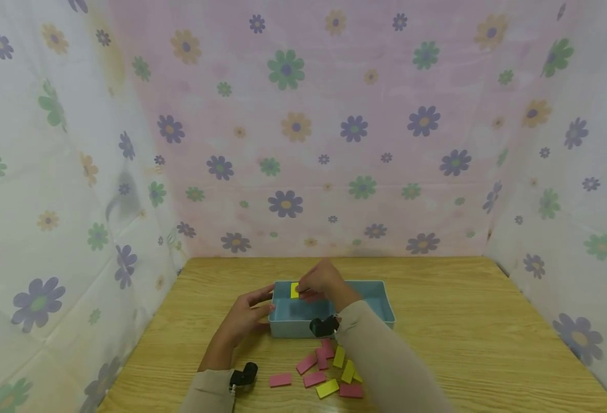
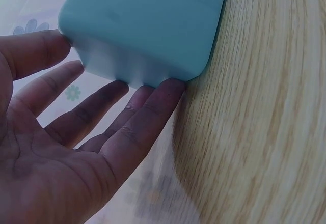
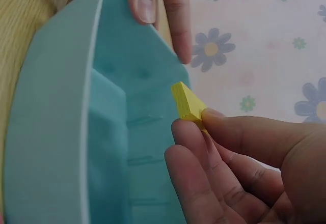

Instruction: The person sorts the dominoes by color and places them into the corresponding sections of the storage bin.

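Note:
My right hand (image 1: 325, 280) pinches a yellow rectangular block (image 3: 187, 103) between thumb and fingertips. It holds the block near the far rim of a pale blue rectangular box (image 1: 289, 330), toward the box's left end. Ribs line the bare inside of the box in the right wrist view. My left hand (image 1: 245, 314) rests against the left end of the box, fingers spread and fairly straight. In the left wrist view its fingertips (image 2: 170, 87) touch the end wall, with the thumb (image 2: 46, 48) at one corner.
Several loose pink blocks (image 1: 280, 380) and yellow blocks (image 1: 327, 389) lie on the wooden table (image 1: 447, 321) in front of the box, some partly behind the right sleeve (image 1: 386, 355). Flower-patterned cloth (image 1: 308, 155) hangs behind the table and along both sides.

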A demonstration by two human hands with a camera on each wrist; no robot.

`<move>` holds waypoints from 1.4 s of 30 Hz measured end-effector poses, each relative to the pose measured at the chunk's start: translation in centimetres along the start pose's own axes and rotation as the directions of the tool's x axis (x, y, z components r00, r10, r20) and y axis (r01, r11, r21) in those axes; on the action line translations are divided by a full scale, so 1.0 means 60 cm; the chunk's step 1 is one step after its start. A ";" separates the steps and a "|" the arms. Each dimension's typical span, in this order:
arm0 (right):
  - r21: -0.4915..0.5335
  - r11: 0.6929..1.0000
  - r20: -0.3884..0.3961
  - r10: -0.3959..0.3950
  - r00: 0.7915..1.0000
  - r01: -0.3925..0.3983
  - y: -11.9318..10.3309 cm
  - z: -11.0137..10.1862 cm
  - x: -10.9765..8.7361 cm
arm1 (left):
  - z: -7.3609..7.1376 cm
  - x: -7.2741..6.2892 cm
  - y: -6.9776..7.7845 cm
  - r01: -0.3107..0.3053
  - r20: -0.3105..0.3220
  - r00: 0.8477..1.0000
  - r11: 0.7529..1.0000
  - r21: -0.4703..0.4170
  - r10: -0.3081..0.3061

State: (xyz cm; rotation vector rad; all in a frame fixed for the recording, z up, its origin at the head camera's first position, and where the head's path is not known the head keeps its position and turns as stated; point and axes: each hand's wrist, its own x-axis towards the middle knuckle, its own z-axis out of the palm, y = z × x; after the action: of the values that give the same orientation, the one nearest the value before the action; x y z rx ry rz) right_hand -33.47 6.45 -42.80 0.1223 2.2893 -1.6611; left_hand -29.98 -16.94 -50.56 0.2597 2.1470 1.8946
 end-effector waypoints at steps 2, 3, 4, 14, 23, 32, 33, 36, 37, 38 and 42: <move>0.011 1.000 -0.006 0.015 1.000 -0.015 0.002 0.008 0.000 | -0.001 0.001 -0.001 0.000 0.003 1.000 1.000 -0.007 0.000; 0.009 1.000 -0.007 0.021 1.000 -0.021 0.003 0.011 0.000 | -0.002 0.001 -0.001 -0.002 0.006 1.000 1.000 -0.010 0.002; 0.009 1.000 -0.006 0.025 1.000 -0.025 0.005 0.014 0.000 | -0.002 0.001 -0.002 -0.003 0.009 1.000 1.000 -0.014 0.003; -0.023 0.999 -0.022 0.042 0.999 -0.043 0.015 0.043 -0.006 | -0.004 0.003 -0.007 -0.018 0.018 1.000 1.000 -0.014 0.018; -0.081 0.991 -0.054 0.102 0.993 -0.106 0.023 0.063 0.016 | -0.002 0.001 -0.005 -0.021 0.012 1.000 1.000 -0.001 0.021; -0.114 0.988 -0.038 0.098 0.994 -0.102 0.044 0.080 0.028 | -0.004 0.000 -0.004 -0.019 0.011 1.000 1.000 0.009 0.019; -0.118 0.988 -0.040 0.099 0.994 -0.103 0.046 0.082 0.028 | -0.004 0.000 -0.004 -0.020 0.011 1.000 1.000 0.012 0.020; -0.124 0.986 -0.063 0.103 0.993 -0.110 0.051 0.087 0.031 | -0.004 -0.001 -0.004 -0.023 0.017 1.000 1.000 0.009 0.023; -0.126 0.986 -0.069 0.104 0.992 -0.112 0.051 0.088 0.033 | -0.004 -0.001 -0.004 -0.025 0.021 0.999 1.000 0.004 0.025; -0.141 0.984 -0.081 0.101 0.992 -0.112 0.052 0.089 0.034 | -0.004 -0.001 -0.003 -0.027 0.023 0.999 1.000 0.003 0.027; -0.161 0.980 -0.096 0.106 0.990 -0.120 0.051 0.092 0.036 | -0.003 -0.001 -0.003 -0.033 0.025 0.999 0.999 0.011 0.032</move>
State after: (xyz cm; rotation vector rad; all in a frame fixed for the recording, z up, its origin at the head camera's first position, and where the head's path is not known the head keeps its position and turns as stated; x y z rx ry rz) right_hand -33.68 2.04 -47.76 0.2868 2.4253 -1.4290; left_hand -29.95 -17.13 -50.68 0.3202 2.1506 1.8876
